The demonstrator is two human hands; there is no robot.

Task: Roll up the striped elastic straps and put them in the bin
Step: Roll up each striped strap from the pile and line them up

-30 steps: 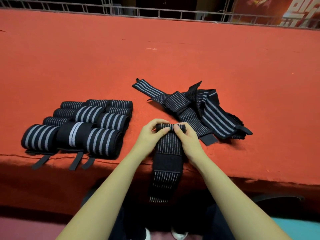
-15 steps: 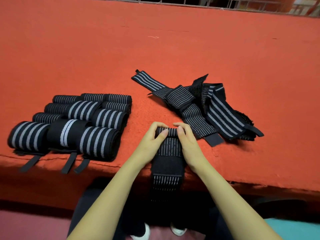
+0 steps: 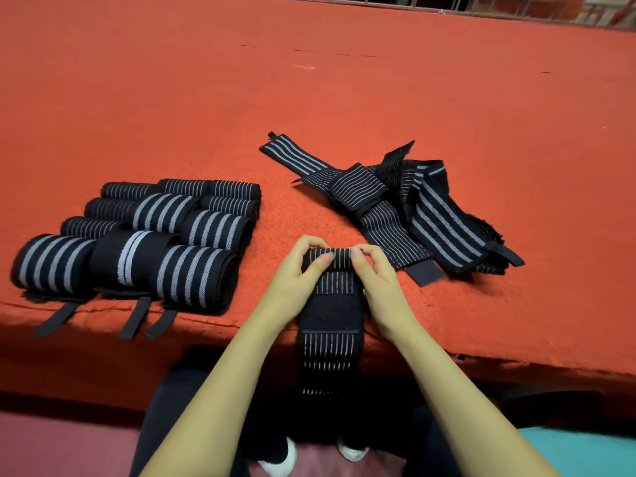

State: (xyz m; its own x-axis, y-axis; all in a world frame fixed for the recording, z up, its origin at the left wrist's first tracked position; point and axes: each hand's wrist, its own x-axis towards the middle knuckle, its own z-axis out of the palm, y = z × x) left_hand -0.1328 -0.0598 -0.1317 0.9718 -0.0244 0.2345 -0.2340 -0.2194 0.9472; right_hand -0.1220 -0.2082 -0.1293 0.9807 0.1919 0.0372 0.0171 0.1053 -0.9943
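Observation:
A black strap with thin grey stripes (image 3: 331,318) lies over the near edge of the red surface (image 3: 309,98), its tail hanging down toward my legs. Its far end is curled into a small roll. My left hand (image 3: 300,274) pinches the roll's left end, and my right hand (image 3: 375,276) pinches its right end. A loose heap of unrolled striped straps (image 3: 406,208) lies just beyond and right of my hands. Several rolled straps (image 3: 144,239) sit in rows at the left. No bin is in view.
The red carpeted surface stretches far back to a metal railing (image 3: 447,5). Its near edge drops off in front of my legs and white shoes (image 3: 351,452). Black tabs (image 3: 134,318) from the front rolls hang over that edge.
The roll at the strap's far end has grown thicker under my fingers, and the hanging tail has shortened. The camera has tilted down a little.

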